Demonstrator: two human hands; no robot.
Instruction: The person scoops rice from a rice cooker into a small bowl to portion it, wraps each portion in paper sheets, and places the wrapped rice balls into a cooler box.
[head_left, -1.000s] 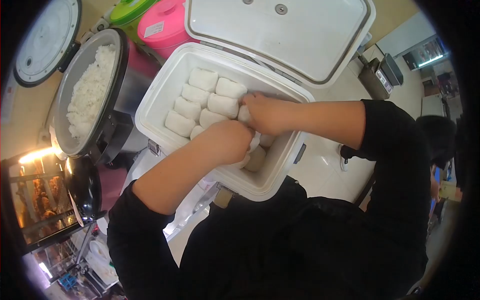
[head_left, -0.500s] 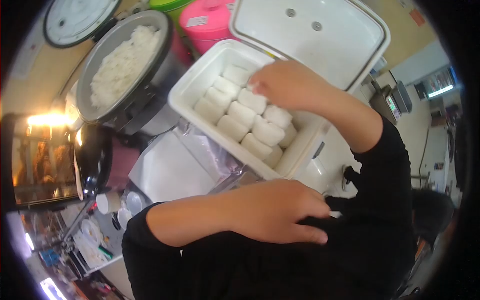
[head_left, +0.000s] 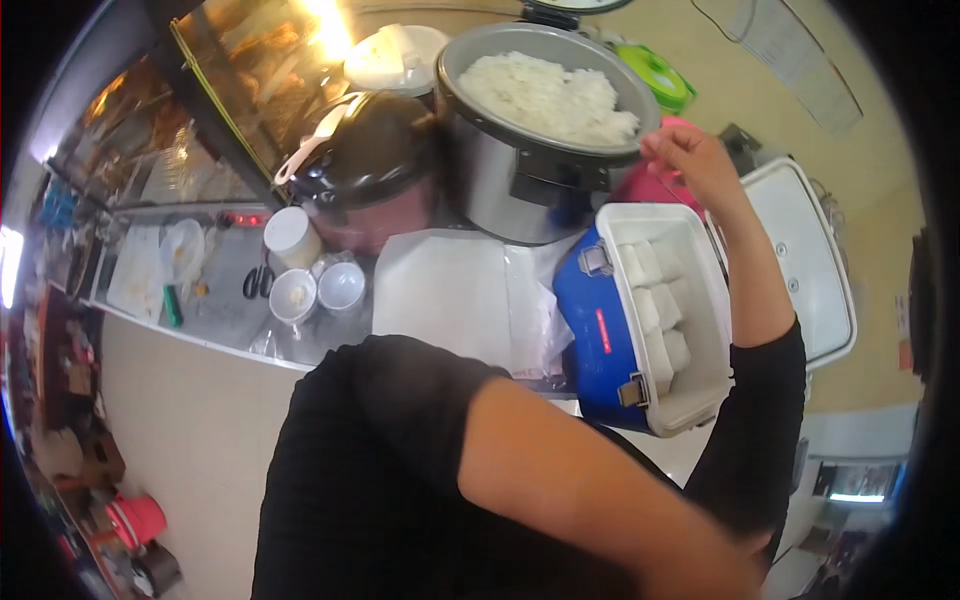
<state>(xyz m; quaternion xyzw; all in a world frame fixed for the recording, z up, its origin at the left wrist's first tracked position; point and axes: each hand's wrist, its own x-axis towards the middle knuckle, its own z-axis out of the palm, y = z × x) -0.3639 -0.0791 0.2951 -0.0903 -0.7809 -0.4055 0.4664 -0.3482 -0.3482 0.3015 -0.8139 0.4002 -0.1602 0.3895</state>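
Note:
My right hand point(head_left: 690, 168) is raised by the rim of the rice cooker point(head_left: 540, 165), in front of a pink container point(head_left: 655, 185). Its fingertips are pinched together; a thin line shows just below them, too fine to name. Under that arm stands the open blue-and-white cooler box point(head_left: 600, 330), holding several white wrapped packs point(head_left: 660, 305). My left forearm crosses low in front of my body. At the bottom right edge my left hand point(head_left: 725, 575) is blurred and mostly cut off, its fingers hidden. White cooked rice point(head_left: 550, 100) fills much of the cooker.
White paper sheets point(head_left: 440, 300) lie between cooker and cooler. A black-lidded pot point(head_left: 370, 160), white cups point(head_left: 342, 287) and scissors point(head_left: 258, 282) are on the counter to the left. The cooler's lid point(head_left: 790, 260) hangs open at the right. A lit display case point(head_left: 240, 90) stands behind.
My view has turned so the cooker is central and the cooler is at the right. My right hand has risen out of the cooler toward the cooker's rim. My left hand has moved down and right.

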